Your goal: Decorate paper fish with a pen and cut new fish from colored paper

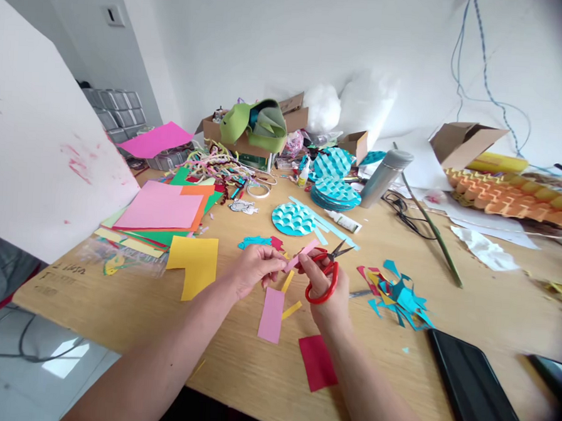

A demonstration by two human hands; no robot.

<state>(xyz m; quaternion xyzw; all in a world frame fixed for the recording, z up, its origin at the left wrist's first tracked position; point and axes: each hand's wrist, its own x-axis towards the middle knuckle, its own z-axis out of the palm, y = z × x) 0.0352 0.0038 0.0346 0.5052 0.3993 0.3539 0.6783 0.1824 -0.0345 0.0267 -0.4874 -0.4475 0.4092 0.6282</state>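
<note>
Between both hands, over the middle of the table, is a narrow pink paper strip (pixel 302 255). My left hand (pixel 258 269) pinches its lower end. My right hand (pixel 326 291) grips its other side with thumb and fingers, and also carries red-handled scissors (pixel 322 294), their blades parted and pointing away to the right. Below the hands lies a wider pink paper piece (pixel 271 315), beside small yellow strips (pixel 291 310). A red paper square (pixel 317 362) is partly covered by my right forearm. An L-shaped yellow sheet (pixel 196 262) lies to the left.
Stacked coloured sheets (pixel 158 207) lie at left. Woven blue discs (pixel 294 219), a glue bottle (pixel 343 221) and a steel flask (pixel 386 177) stand or lie beyond the hands. Paper scraps (pixel 403 295) and a black tablet (pixel 476 384) are at right.
</note>
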